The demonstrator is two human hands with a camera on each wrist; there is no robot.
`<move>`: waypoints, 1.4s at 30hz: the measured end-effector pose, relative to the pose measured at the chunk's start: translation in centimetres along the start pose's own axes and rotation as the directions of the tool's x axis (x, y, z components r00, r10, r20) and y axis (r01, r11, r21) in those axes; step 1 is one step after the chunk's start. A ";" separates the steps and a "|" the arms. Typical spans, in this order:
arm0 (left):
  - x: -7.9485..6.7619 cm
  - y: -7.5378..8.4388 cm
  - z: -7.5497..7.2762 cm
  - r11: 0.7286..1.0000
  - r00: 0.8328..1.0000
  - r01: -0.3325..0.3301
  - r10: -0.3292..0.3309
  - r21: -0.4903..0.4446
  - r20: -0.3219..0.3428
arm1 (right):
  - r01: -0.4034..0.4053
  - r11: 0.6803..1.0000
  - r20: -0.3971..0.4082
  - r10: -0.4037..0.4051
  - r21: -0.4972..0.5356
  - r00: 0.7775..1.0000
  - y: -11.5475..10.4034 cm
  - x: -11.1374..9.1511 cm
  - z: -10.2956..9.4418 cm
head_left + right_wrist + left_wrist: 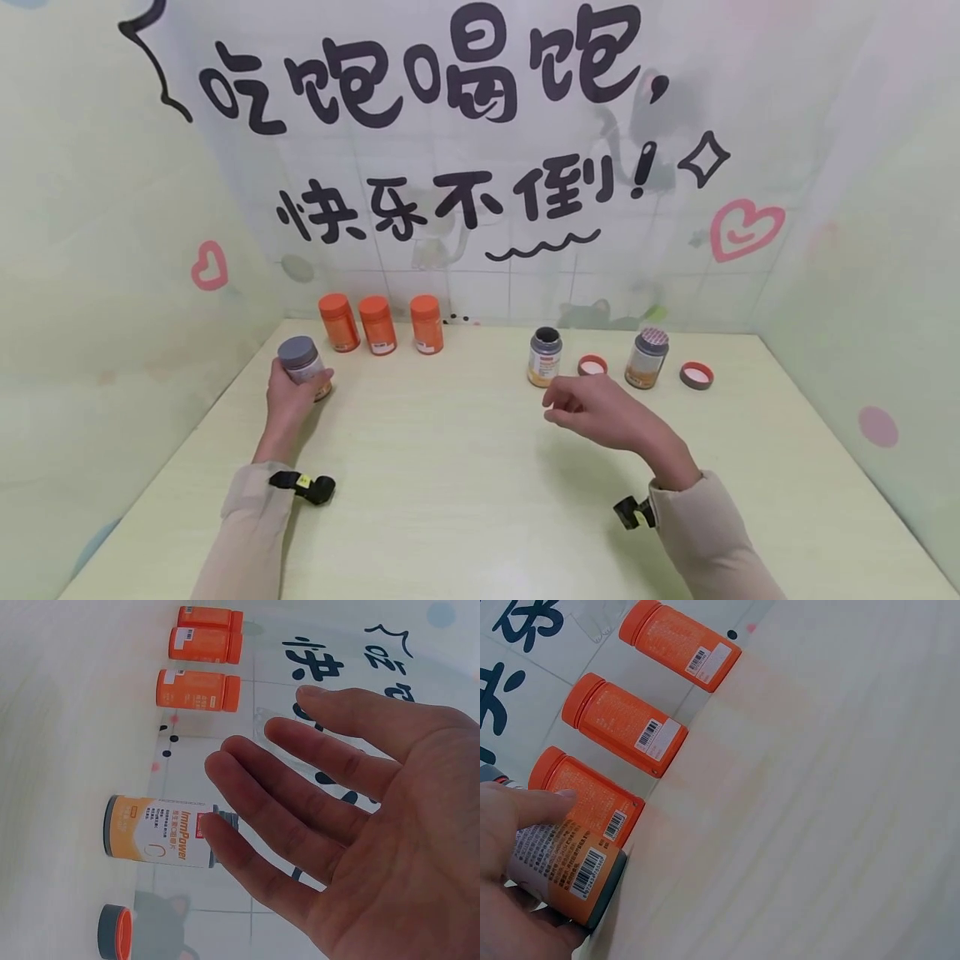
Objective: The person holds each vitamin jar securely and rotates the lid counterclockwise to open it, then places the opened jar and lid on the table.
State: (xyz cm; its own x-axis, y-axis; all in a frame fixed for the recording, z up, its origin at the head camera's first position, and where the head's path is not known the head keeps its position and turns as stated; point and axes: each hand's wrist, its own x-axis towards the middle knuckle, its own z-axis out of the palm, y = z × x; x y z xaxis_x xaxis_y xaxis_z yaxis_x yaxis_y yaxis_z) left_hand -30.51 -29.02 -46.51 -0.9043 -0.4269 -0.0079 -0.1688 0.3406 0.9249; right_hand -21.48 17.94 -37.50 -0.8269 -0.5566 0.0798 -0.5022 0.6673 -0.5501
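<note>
we see a pale, grained surface (450, 467) between printed walls (847, 258), where the left hand (288, 406) wraps a cylindrical grey-capped bottle (302, 364) near smooth orange jars (377, 325) at left, and the right hand (600, 410) hovers, fingers relaxed and apart, near an uncapped bottle (543, 358) and round lid (592, 365).

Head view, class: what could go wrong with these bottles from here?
The right grip hovers near the open ImmPower bottle and might knock it over, possibly spilling anything inside. The left grip holds a grey-capped bottle close to the leftmost orange bottle and could bump it.
</note>
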 end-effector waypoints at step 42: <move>-5.5 4.5 8.1 0.994 0.952 -0.101 0.084 0.044 0.294 | -0.040 0.998 0.048 0.037 0.053 0.998 0.1 0.1 0.2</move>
State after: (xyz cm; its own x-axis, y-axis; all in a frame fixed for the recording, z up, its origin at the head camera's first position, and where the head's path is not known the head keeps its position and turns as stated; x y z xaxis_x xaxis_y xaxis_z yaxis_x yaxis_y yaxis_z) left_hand -29.52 -18.38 -45.36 -0.9904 -0.1315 -0.0418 -0.0937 0.4181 0.9036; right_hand -21.58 17.86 -37.71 -0.8319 -0.5546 0.0195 -0.4550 0.6615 -0.5962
